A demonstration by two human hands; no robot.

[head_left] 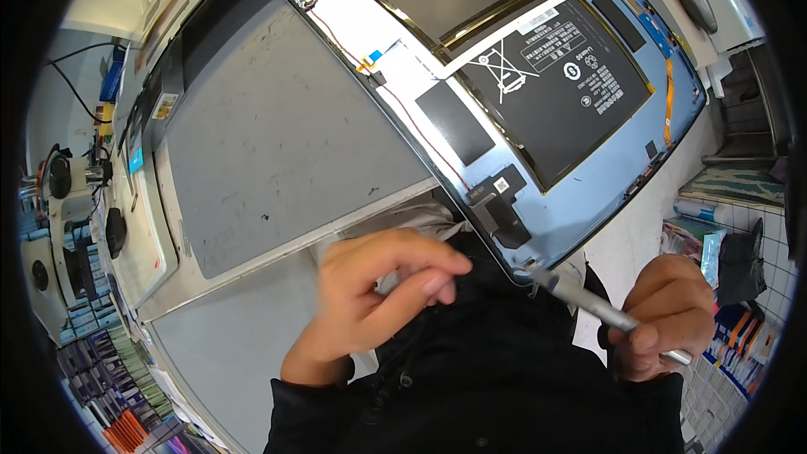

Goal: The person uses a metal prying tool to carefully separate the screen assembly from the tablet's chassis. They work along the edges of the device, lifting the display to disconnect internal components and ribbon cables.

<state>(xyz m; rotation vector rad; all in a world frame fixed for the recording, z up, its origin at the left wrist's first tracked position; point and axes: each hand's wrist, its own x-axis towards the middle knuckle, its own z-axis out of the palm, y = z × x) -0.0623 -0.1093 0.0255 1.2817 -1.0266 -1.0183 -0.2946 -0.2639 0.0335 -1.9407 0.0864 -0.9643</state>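
Casing, opened up and pale blue inside, slants across the upper right of the head view, one corner pointing toward our black clothing. In it we see a black battery and, near that corner, a black module; an orange ribbon cable runs along the right side. Our right hand has thumb and fingers clamped on a slim silver tool, whose blurred tip lies at the near corner; we cannot tell whether it touches. Our left hand, well apart from the right, hangs just left of that corner, fingers curled toward the thumb; we cannot tell whether the fingertips meet. Beyond it a grey mat spreads to the casing's left.
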